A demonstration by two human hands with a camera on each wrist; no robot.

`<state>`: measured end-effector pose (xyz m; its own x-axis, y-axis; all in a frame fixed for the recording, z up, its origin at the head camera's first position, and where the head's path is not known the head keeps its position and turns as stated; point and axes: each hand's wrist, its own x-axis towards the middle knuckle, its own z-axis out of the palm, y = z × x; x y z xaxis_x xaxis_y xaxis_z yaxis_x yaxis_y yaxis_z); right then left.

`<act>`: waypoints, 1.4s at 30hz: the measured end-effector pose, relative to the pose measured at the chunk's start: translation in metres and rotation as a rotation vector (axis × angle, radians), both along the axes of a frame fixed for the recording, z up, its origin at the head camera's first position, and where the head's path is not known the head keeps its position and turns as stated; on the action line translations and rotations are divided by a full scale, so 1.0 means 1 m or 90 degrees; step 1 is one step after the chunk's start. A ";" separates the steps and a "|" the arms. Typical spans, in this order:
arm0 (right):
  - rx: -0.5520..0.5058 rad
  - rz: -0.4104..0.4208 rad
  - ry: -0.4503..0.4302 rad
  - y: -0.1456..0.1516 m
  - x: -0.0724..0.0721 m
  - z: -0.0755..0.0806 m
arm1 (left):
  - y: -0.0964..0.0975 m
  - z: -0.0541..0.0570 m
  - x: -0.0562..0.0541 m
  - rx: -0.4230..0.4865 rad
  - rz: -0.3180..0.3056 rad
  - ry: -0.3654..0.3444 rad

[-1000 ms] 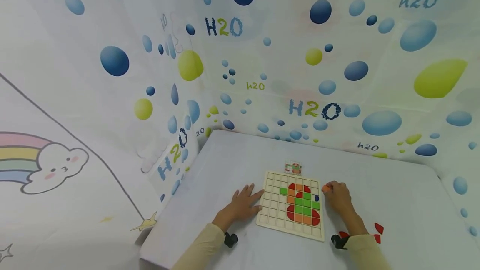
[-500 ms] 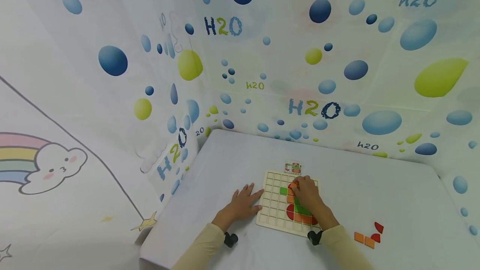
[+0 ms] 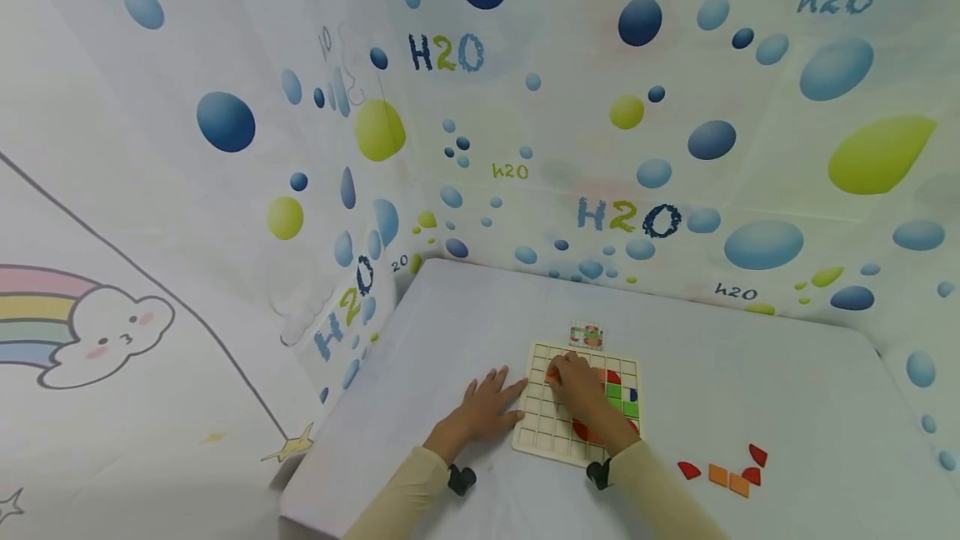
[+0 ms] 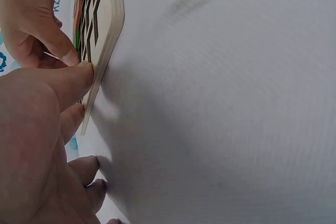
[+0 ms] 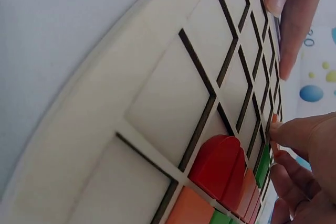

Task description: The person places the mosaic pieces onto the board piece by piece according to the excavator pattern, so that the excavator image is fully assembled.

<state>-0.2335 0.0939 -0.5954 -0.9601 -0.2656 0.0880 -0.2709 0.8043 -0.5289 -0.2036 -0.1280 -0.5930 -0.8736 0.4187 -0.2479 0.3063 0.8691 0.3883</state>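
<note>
My left hand [image 3: 483, 409] lies spread on the table, its thumb and a fingertip touching the left edge of a wooden grid board [image 3: 532, 433]. Over the board's upper left squares, my right hand [image 3: 585, 394] pinches an orange tile [image 5: 274, 119] between thumb and fingers. That tile is mostly covered by the fingers. Red, orange, green and blue-and-white tiles fill part of the board, such as a green tile [image 3: 631, 409] at the right. My right hand and forearm hide many of the placed tiles. A small pattern card [image 3: 587, 335] lies just behind the board.
Several loose tiles lie on the table right of the board, among them a red quarter-round tile [image 3: 688, 470] and an orange square tile [image 3: 717, 475]. The white table [image 3: 450, 315] meets patterned walls at the back and left.
My right hand has carried the orange tile from beside the board's right edge leftward across it to the upper left squares. My left hand has stayed at the left edge.
</note>
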 end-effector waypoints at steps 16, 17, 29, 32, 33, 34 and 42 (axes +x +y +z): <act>0.058 -0.007 0.044 0.003 0.003 -0.001 | 0.001 0.000 0.000 -0.002 -0.003 0.004; 0.061 -0.005 0.045 0.003 0.003 -0.001 | 0.001 0.000 0.000 -0.002 -0.003 0.003; 0.029 0.009 0.031 0.001 0.003 -0.003 | 0.001 0.001 0.000 0.002 -0.003 -0.004; 0.031 0.012 0.040 0.003 0.003 -0.003 | 0.001 0.001 0.000 0.000 -0.003 0.001; 0.030 0.012 0.040 0.004 0.004 -0.003 | 0.001 0.001 0.000 0.000 -0.003 0.001; 0.027 0.012 0.038 0.006 0.005 -0.002 | 0.001 0.002 0.000 0.001 -0.002 0.001; -0.007 -0.029 -0.001 0.046 0.024 0.015 | 0.002 0.002 0.000 -0.006 0.005 -0.007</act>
